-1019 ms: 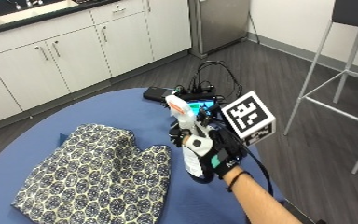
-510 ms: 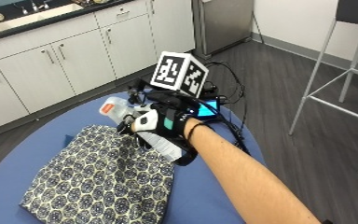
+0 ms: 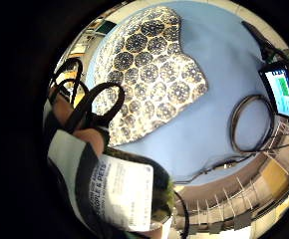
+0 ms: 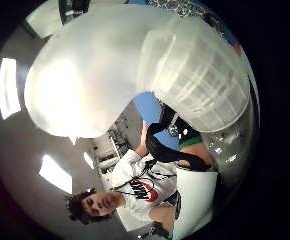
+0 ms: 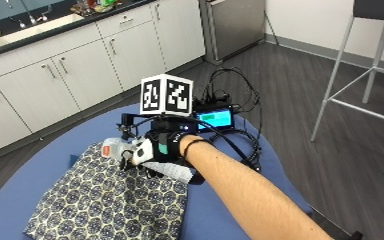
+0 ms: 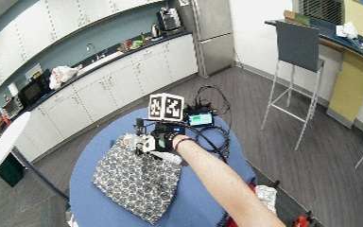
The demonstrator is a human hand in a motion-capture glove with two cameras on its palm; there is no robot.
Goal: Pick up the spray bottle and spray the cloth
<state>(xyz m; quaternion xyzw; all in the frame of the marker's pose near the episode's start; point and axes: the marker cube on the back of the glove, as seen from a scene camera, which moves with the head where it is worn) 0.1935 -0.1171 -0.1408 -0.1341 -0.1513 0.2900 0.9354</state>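
Fingers of the black-gloved right hand [image 5: 167,150] are curled round one translucent white plastic spray bottle [image 5: 153,161], which lies nearly sideways in the grasp. Its nozzle head, with a small orange tip [image 5: 108,149], points away from the wrist and out over the near edge of the cloth. The bottle's white printed label [image 3: 119,194] shows beside the palm straps in the little finger side palm view, and its ribbed collar and pale shoulder [image 4: 200,75] fill much of the thumb side palm view, so the bottle sits right against the palm.

Below and ahead of the nozzle lies one patterned cloth [image 5: 112,200], dark blue with cream round medallions, spread flat on the round blue table [image 5: 225,220]. The bottle is held above the cloth's upper corner; whether it touches the cloth cannot be told.

Beyond the hand, on the table's far side, stands one small black device with a lit screen [image 5: 213,118]. Beside it rests one coil of black cable [image 3: 249,124].
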